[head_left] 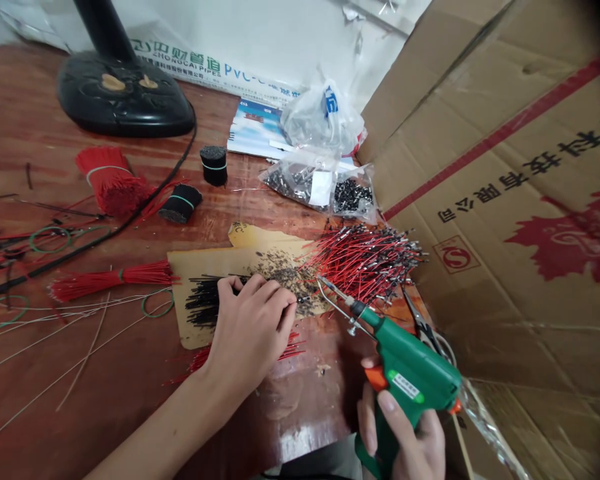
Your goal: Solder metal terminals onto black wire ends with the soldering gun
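My right hand [405, 437] is wrapped round the grip of a green soldering gun [410, 373] at the lower right, its metal tip pointing up-left toward a heap of red wires with black ends [365, 257]. My left hand [253, 327] rests with fingers curled down on a tan card [205, 263], over a bunch of short black wires [205, 300] and small dark bits. Some red wires [290, 350] lie under its wrist. I cannot see what the fingertips pinch.
A large cardboard box [510, 187] fills the right side. Bundles of red wires [113, 180], black wire bundles [213, 165], green rubber bands, clear bags of small parts [320, 187] and a black fan base [123, 93] sit on the red-brown table [130, 373]. Scissors [423, 323] lie beside the gun.
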`<state>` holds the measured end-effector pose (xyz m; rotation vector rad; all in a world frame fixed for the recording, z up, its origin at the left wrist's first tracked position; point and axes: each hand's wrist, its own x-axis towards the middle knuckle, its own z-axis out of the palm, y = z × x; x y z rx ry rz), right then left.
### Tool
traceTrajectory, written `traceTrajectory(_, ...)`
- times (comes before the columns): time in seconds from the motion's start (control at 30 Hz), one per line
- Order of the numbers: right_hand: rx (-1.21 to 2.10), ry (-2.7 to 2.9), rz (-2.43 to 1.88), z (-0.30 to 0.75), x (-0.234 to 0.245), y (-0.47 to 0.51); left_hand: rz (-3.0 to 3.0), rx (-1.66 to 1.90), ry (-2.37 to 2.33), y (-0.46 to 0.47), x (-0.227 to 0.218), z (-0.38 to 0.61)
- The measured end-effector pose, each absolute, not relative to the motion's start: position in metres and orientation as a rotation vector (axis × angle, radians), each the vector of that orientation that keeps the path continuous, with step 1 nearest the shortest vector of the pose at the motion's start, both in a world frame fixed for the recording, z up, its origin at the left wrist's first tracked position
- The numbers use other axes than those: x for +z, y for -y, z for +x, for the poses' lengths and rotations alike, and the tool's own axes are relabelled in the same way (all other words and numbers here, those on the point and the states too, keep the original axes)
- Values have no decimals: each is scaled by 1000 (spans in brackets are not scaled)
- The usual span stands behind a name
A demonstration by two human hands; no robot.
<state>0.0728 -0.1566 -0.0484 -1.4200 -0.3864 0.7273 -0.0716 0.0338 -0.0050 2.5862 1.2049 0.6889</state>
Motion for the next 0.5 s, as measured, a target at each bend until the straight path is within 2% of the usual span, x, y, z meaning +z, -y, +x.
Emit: traceTrajectory(0.5, 791, 480, -1393, 78, -51, 156, 2609, 686, -1206, -34, -7, -72)
